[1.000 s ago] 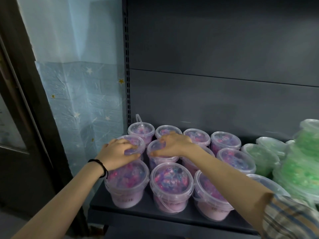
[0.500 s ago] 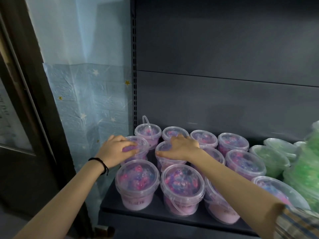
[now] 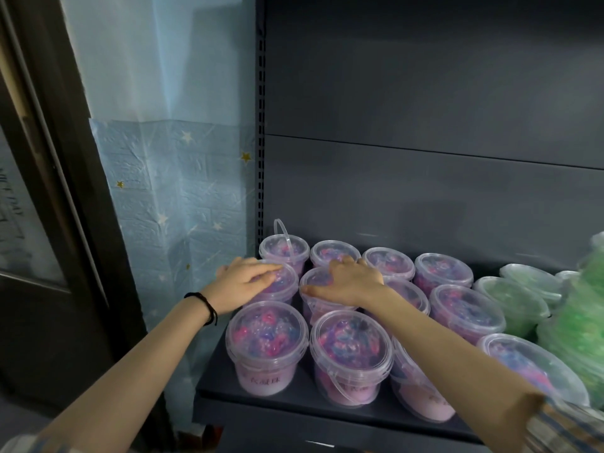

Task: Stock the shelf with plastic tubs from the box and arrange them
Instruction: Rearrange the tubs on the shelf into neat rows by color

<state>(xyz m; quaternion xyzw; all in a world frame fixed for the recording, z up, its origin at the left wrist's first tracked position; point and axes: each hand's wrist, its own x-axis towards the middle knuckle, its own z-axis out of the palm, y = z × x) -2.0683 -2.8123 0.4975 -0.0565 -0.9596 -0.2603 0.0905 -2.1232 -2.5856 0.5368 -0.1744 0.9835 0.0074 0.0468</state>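
Several clear plastic tubs of pink and purple pieces stand in three rows on the left end of a dark shelf (image 3: 294, 397). My left hand (image 3: 245, 282) lies flat with straight fingers on the lid of the leftmost middle-row tub (image 3: 284, 286). My right hand (image 3: 346, 282) covers the lid of the neighbouring middle-row tub (image 3: 315, 277), its thumb along the near rim and its fingers bent over the far rim. Two front-row tubs (image 3: 266, 331) (image 3: 351, 344) stand just below my hands. The back-left tub (image 3: 284, 248) has its handle raised.
Green-filled tubs (image 3: 510, 299) crowd the shelf's right end, some of them stacked. A dark back panel (image 3: 425, 125) rises behind the rows. To the left are a blue starred wall covering (image 3: 170, 207) and a dark door frame (image 3: 65, 191).
Both hands stay on the same two middle-row tubs. The view has shifted, so the shelf and tubs sit further right and larger in the frame.
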